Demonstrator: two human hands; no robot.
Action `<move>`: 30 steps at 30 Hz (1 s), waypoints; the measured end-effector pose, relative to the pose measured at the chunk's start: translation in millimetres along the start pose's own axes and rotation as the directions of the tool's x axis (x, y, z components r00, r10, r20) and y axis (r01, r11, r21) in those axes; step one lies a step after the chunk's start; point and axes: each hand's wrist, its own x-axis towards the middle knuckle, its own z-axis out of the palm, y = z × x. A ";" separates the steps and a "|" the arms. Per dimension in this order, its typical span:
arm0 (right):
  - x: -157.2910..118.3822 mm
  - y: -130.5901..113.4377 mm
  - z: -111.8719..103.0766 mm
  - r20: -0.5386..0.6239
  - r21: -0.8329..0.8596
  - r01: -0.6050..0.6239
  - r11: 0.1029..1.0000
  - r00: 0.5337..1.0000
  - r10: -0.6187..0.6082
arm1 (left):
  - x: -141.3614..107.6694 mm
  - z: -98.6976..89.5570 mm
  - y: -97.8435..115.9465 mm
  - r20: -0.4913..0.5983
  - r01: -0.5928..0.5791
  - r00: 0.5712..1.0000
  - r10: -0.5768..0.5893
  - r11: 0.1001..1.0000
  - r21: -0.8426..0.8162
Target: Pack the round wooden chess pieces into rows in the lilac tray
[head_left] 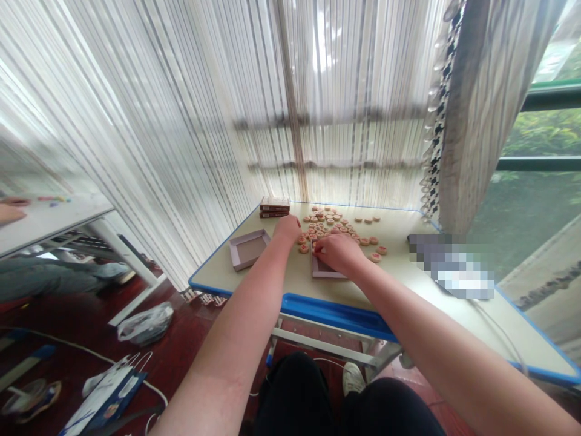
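Many round wooden game pieces (320,229) with reddish markings lie in a loose cluster on the cream table. At the cluster's left edge is my left hand (287,229), its fingers curled downward; what they hold, if anything, is hidden. My right hand (340,251) reaches over a shallow pinkish box (329,274), fingertips pinched on a round piece by its left wall. The hand covers much of the inside of this box. A second shallow tray, a box half (247,264), lies to the left of my left forearm.
Two small dark boxes (275,207) are stacked at the table's back left. A blurred-out object (449,266) with a cable lies on the right. The table (290,275) has a blue edge and blue front trough (336,312). Another person's hand (13,209) shows far left.
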 end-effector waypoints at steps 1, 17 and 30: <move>-0.1 -0.3 -0.6 0.004 0.000 0.006 1.000 1.000 -0.006 | 0.1 0.1 -0.3 0.011 0.012 1.000 -0.012 1.000 0.004; -1.0 4.7 -2.9 -0.002 0.091 -0.003 0.996 1.000 0.003 | -3.9 -9.0 -0.1 0.093 0.055 0.994 -0.054 0.998 -0.012; -4.6 5.7 -7.5 -0.076 0.069 -0.101 0.993 0.992 0.106 | -13.1 -16.7 10.1 0.261 0.067 0.962 -0.085 0.995 0.080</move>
